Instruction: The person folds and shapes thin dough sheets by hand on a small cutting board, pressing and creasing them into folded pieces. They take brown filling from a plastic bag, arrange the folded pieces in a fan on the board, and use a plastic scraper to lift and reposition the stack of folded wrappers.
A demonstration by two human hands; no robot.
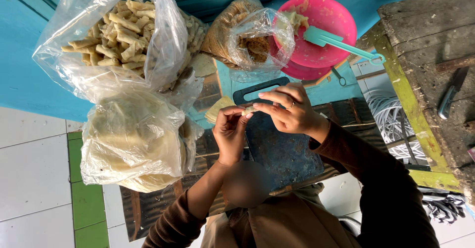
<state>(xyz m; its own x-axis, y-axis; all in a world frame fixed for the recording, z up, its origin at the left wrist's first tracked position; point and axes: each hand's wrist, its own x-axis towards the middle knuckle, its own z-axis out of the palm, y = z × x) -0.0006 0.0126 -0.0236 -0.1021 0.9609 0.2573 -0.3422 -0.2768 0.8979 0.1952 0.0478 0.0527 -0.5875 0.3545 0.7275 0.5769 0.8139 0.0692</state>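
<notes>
A clear bag of round wrappers (131,141) lies left of a dark cutting board (282,149). Above the board, the left hand (230,132) and right hand (292,112) meet, fingertips of both pinching a small pale roll (249,110) between them.

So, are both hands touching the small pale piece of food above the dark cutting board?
Touching. The head view shows the left hand and right hand pinching the small pale piece between their fingertips, above the cutting board.
</notes>
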